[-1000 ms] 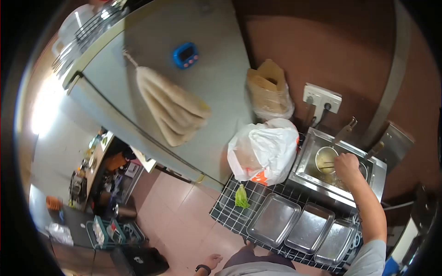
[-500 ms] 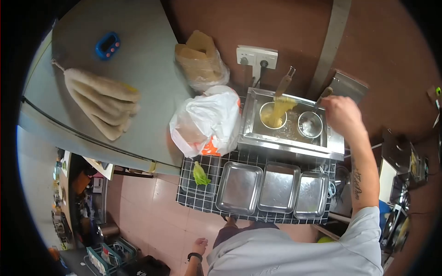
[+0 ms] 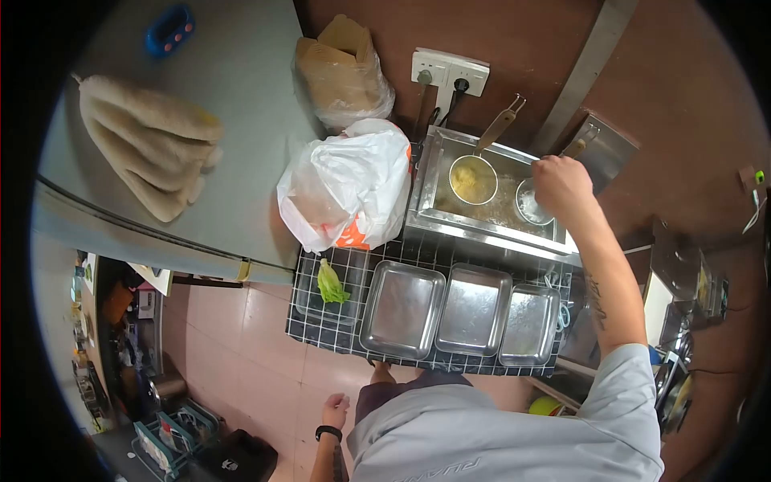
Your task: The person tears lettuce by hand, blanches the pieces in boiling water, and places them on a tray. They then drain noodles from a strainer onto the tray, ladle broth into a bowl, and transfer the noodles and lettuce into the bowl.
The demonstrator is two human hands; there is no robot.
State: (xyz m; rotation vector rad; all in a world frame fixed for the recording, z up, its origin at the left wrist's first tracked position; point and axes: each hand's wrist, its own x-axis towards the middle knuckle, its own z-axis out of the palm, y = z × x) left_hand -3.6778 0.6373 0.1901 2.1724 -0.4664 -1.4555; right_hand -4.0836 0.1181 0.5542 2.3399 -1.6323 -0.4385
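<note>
My right hand (image 3: 562,186) is closed over the right noodle strainer (image 3: 530,206) in the metal cooker. It covers where the basket meets the wooden handle, so what its fingers grip, if anything, is hidden. Beside it, the left noodle strainer (image 3: 473,189) holds yellow noodles (image 3: 467,181), its handle leaning on the cooker's back rim. Water fills the cooker (image 3: 490,222) around both baskets. Low at my side hangs my left hand (image 3: 335,410), empty, with loosely bent fingers and a black band on the wrist.
Metal trays (image 3: 403,309) stand on a grid-patterned surface before the cooker, beside a green lettuce leaf (image 3: 330,283). A white plastic bag (image 3: 349,189) and wrapped cardboard boxes (image 3: 341,72) stand left. Further left are a towel (image 3: 148,145) and blue timer (image 3: 169,30). Wall sockets (image 3: 450,72) are behind.
The noodles that hung above the left strainer now lie inside it. My right hand has moved left, over the right strainer. The view has shifted slightly.
</note>
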